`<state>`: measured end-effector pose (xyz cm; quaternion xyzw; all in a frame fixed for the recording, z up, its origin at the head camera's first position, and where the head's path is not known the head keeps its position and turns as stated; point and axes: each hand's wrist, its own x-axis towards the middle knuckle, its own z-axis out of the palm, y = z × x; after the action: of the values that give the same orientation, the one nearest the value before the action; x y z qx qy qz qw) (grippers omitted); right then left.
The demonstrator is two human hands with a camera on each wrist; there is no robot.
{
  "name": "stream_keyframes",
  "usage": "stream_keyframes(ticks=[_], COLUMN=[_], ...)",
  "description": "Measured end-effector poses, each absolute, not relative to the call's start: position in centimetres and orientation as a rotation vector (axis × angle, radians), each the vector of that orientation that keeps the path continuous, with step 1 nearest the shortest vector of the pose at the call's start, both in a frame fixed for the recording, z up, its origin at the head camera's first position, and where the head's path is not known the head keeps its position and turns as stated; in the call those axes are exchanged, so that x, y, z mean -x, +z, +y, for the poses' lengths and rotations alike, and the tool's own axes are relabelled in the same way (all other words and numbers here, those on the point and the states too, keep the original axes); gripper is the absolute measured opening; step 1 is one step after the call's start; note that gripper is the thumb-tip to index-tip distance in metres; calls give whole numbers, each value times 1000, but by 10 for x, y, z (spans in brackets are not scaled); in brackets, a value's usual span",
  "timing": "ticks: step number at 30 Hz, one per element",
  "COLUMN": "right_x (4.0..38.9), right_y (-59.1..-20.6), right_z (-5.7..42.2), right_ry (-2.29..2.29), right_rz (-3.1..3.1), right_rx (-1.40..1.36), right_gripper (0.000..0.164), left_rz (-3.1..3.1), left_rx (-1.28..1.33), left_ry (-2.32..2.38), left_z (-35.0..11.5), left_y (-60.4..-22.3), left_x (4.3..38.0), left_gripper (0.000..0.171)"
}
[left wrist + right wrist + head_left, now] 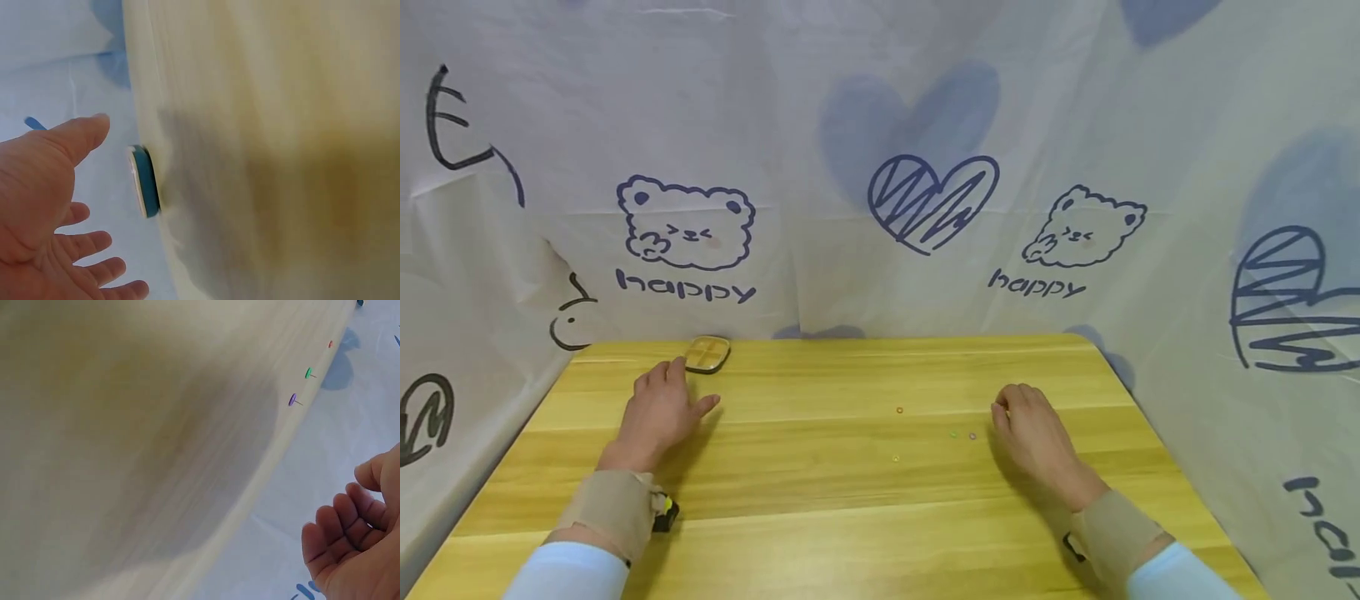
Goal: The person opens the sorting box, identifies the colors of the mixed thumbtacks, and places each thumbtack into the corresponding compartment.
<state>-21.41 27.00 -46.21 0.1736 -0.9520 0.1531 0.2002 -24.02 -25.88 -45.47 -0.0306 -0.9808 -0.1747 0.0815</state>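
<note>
My left hand (658, 408) hovers over the left of the wooden table, fingers and thumb spread. Just past its fingertips lies a small flat rounded-square object (707, 354) with a clear-looking top; the left wrist view shows its teal side (147, 181) and pale rim. Over the right side, my right hand (1033, 429) has loosely curled fingers with nothing in them. Left of it lie several tiny thumbtacks: a purple one (293, 400), a green one (309, 373), a red-orange one (899, 410) and a yellow one (896, 458). The purple and green tacks show thin pins in the right wrist view.
The wooden table (820, 542) spreads out below both hands. White sheeting (820, 275) with blue hearts, bears and lettering hangs behind its back edge and along both sides. Each wrist wears a beige band (606, 508) with a small dark device.
</note>
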Motion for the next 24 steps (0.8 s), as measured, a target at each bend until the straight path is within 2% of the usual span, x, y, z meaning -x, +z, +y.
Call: stream_keyframes(ticks=[2,11,16,24], right_x=[218,221,220,223], right_y=[-462,-463,-465,-468], right_z=[268,256,254,253], right_ry=[419,437,442,452], right_rz=[-2663,-2739,-2749,-2734], right_rx=[-483,-453,-455,-457], right_gripper=[8,10,9,8], left_rz=[-2948,-3008,-3061,-3118], left_rx=[67,-58,-95,6], left_ry=[-549,-649,-691,-652], left_z=[-260,-259,-256,-248], left_y=[-454,-454,-459,-462], left_x=[250,283,294,302], left_gripper=[85,93,87,76])
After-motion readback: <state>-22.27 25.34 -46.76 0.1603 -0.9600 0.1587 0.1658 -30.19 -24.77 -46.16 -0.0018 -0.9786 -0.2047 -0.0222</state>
